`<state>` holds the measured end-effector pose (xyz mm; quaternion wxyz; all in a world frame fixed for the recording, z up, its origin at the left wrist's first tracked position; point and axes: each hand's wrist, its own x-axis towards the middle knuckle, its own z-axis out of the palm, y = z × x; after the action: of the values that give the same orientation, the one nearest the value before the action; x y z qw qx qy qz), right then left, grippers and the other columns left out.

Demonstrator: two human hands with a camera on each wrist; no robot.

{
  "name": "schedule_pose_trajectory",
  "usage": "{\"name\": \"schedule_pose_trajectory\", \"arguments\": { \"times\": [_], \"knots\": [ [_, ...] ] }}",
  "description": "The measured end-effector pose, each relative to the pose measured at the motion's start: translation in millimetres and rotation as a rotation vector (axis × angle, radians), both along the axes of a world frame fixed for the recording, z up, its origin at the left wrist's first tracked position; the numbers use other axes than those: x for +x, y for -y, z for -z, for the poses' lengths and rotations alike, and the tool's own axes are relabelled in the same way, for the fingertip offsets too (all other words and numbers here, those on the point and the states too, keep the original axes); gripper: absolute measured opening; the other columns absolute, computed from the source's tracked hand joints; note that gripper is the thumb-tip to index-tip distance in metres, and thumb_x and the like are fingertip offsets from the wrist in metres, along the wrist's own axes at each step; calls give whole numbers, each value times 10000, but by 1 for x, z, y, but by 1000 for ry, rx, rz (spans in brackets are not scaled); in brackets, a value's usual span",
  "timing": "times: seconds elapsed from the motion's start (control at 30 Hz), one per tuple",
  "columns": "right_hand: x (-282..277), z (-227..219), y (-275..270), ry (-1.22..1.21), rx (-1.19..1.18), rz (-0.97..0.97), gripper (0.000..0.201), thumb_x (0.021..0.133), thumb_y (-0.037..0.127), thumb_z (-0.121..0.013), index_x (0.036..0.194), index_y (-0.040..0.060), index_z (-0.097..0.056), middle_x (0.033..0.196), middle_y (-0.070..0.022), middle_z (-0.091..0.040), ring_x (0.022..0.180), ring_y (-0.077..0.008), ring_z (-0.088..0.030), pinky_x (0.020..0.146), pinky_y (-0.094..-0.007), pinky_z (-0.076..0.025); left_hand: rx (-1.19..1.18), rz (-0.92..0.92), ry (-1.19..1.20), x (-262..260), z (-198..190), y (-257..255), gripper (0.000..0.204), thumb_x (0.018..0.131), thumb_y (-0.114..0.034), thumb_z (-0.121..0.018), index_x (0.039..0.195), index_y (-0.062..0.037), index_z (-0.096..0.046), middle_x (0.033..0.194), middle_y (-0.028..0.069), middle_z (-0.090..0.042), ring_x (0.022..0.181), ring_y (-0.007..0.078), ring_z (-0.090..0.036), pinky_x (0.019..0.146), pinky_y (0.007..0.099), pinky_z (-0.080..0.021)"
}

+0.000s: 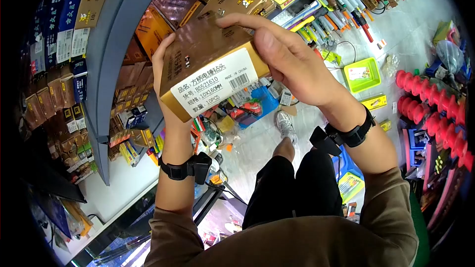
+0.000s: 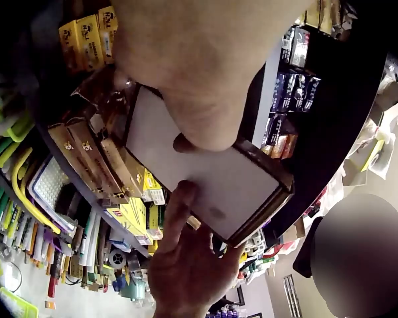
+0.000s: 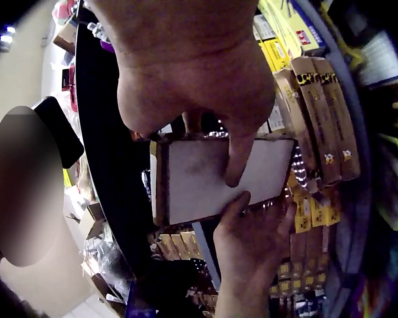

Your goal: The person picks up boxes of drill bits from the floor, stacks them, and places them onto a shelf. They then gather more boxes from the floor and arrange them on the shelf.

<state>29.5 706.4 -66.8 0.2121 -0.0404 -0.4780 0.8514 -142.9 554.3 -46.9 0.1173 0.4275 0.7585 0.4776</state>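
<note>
On the far left, a shelving unit (image 1: 106,64) stands packed with blue and brown cartons, with more brown cartons (image 1: 170,7) stacked at its top edge. Just right of it, the left hand (image 1: 166,76) comes up from below and wraps around the left side of a brown box (image 1: 210,66), its fingers curled over the far edge. The box is held up in the air in front of the shelves, tilted, with its white label (image 1: 215,84) facing the person. The right hand (image 1: 287,62) grips the box's right end, thumb pressed on the near face beside the label and fingers curled over the top. Both hands hold the box between them. Each wrist carries a black strap. Further right and lower, the floor is littered with tools, a green tray (image 1: 362,74) and a row of red spiral parts (image 1: 430,106).
</note>
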Motion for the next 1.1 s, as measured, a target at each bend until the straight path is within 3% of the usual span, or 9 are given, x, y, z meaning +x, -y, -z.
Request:
{"name": "schedule_pose_trajectory", "arguments": {
  "times": [0.2, 0.3, 0.47, 0.53, 0.63, 0.73, 0.83, 1.0, 1.1],
  "knots": [
    [3, 5, 3, -40, -16, -1, 515, 999, 376, -641, 1406, 81, -530, 1112, -22, -633, 972, -68, -565, 840, -241, -498, 31, 18, 101, 7, 0, 3, 652, 896, -121, -733, 1455, -45, -407, 1381, 137, -546, 1220, 205, -589, 1010, 327, -516],
    [7, 8, 19, -84, 12, -43, 697, 741, 99, -891, 1354, 80, -559, 1069, 1, -649, 846, -32, -526, 755, -217, -484, 166, -56, 451, 23, -4, 21, 601, 987, -123, -576, 1524, -88, -310, 1503, 154, -423, 1302, 277, -526, 1063, 418, -489],
    [1, -4, 10, -187, 478, 162, 691, 710, 188, -894, 1332, 111, -602, 1070, -82, -669, 851, -173, -621, 717, -300, -507, 421, -88, 910, 41, -28, 53, 675, 983, -331, -513, 1563, -89, -264, 1559, 165, -369, 1418, 349, -402, 1165, 512, -352],
    [-5, -7, -2, -122, 570, 147, 694, 714, 157, -890, 1344, 112, -603, 1156, -77, -657, 917, -173, -631, 741, -299, -519, 415, -97, 897, 46, -40, 35, 651, 991, -323, -503, 1552, -74, -286, 1548, 165, -384, 1413, 342, -411, 1159, 500, -361],
    [-33, -1, -25, -159, 734, 169, 657, 774, 312, -836, 1362, 140, -596, 1008, -102, -636, 806, -224, -604, 704, -314, -515, 366, -84, 746, 34, -36, 17, 603, 1010, -322, -480, 1527, -52, -330, 1526, 161, -413, 1393, 323, -436, 1139, 479, -383],
    [-66, 7, -47, -224, 765, 204, 718, 790, 340, -829, 1419, 137, -550, 1153, -192, -664, 962, -317, -681, 798, -391, -560, 380, -138, 575, -1, -20, -7, 496, 1027, -348, -474, 1388, -8, -486, 1398, 161, -543, 1281, 275, -541, 1087, 445, -424],
    [-93, 14, -61, 43, 928, 338, 744, 845, 392, -759, 1471, 108, -475, 1005, -277, -690, 911, -407, -693, 801, -447, -566, 371, -262, 430, -34, -2, -45, 467, 1055, -303, -442, 1335, 67, -502, 1374, 175, -553, 1246, 276, -559, 1092, 426, -411],
    [-111, 24, -52, 337, 860, 635, 498, 857, 272, -732, 1233, -17, -579, 937, -229, -690, 875, -402, -696, 760, -466, -581, 304, -188, 373, -63, 24, -86, 511, 1093, -384, -352, 1420, 1, -428, 1380, 161, -541, 1255, 305, -534, 1103, 438, -405],
    [-117, 29, -51, 302, 813, 734, 377, 861, 219, -703, 1118, -40, -609, 947, -207, -688, 855, -389, -696, 744, -455, -587, 198, -196, 313, -58, 30, -97, 574, 1064, -359, -496, 1426, 62, -352, 1350, 203, -530, 1231, 297, -551, 1051, 425, -483]
  ]
}}
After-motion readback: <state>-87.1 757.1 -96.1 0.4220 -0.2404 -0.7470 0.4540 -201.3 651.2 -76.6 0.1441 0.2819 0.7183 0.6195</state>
